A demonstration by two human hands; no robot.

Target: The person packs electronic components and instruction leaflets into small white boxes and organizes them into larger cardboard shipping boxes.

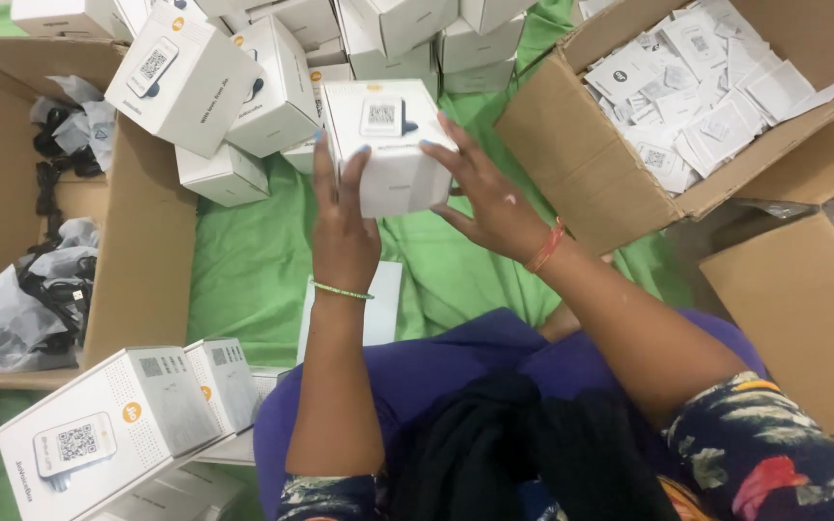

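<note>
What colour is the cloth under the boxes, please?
Green cloth, clearest in the head view.

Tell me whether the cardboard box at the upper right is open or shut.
Open: the cardboard box has its flaps spread, and loose white leaflets show inside.

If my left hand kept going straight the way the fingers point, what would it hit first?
The left hand points up past the white box it holds; next in line seems the pile of white boxes, though depth is unclear.

We cannot see the white box's [390, 145] underside; our elbows leave the bottom edge, and the leaflet carton [629, 125] is cropped above.
</note>
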